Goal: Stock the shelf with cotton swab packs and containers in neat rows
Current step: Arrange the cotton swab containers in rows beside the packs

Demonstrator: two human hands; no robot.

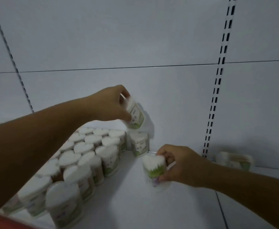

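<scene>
Head view: right hand reaches in from the lower right, forearm low over the shelf deck, fingers and thumb curled round a heart-shaped cotton swab container with a green label. It is upright, and motion blur hides whether its base touches the deck. Left hand is farther in, arm stretched across from the lower left and raised. Thumb and fingers pinch a second container near its top, tilted with the top toward the hand. This one is in the air, just above a lone standing container at the back of the shelf. A red strip shows at the near left corner. Left of the hands stands a packed block of containers in tight rows running from the front edge to the back, swab tips up, partly under the left forearm. The lone container stands just beside the far right end of that block. Bare white deck lies between the block and the right hand, and on toward the front. At the far right, past the slotted upright, a blurred pack lies against the back panel. A second slotted upright runs down the left side. The panel closes the shelf behind.
</scene>
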